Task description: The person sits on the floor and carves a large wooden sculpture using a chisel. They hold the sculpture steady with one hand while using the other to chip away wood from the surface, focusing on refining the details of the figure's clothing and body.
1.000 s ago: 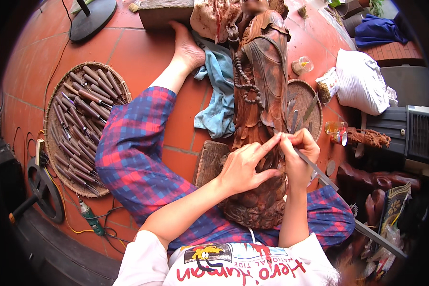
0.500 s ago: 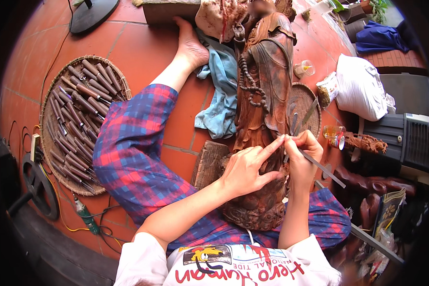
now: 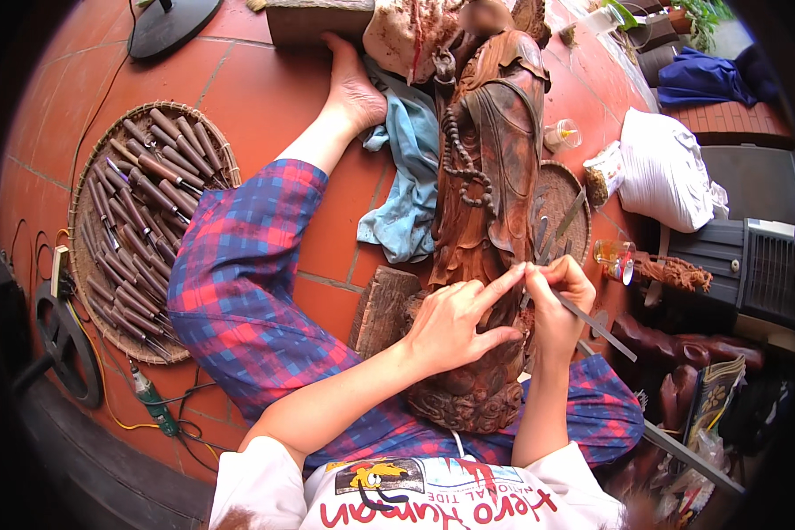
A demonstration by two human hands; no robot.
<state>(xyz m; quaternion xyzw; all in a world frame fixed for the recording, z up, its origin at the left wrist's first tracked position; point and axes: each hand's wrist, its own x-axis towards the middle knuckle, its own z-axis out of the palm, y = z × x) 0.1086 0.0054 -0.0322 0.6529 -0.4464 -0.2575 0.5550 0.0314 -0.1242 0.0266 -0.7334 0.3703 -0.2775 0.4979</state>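
Note:
A dark reddish-brown carved wooden statue (image 3: 495, 150) of a robed figure with beads lies between my legs, its knobbly carved base toward me. My right hand (image 3: 554, 291) is closed around a thin, flat, grey metal tool (image 3: 602, 329), perhaps a file, whose long end sticks out to the lower right. Its working tip is hidden by my fingers at the robe's lower edge. My left hand (image 3: 459, 322) lies over the lower part of the statue, fingers stretched, with the index fingertip meeting the right fingertips. Nothing shows in its grasp.
A round basket (image 3: 225, 146) of wooden-handled chisels (image 3: 132, 230) stands at left, a green rotary tool (image 3: 155, 402) below it. Another basket (image 3: 574, 208) with metal tools sits right of the statue. Nearby are a blue cloth (image 3: 406, 177), wood block (image 3: 384, 305), glass jar (image 3: 614, 256) and white sack (image 3: 662, 168).
The view has shifted slightly. Both hands stay at the same spot on the statue, and the metal tool keeps nearly the same slant.

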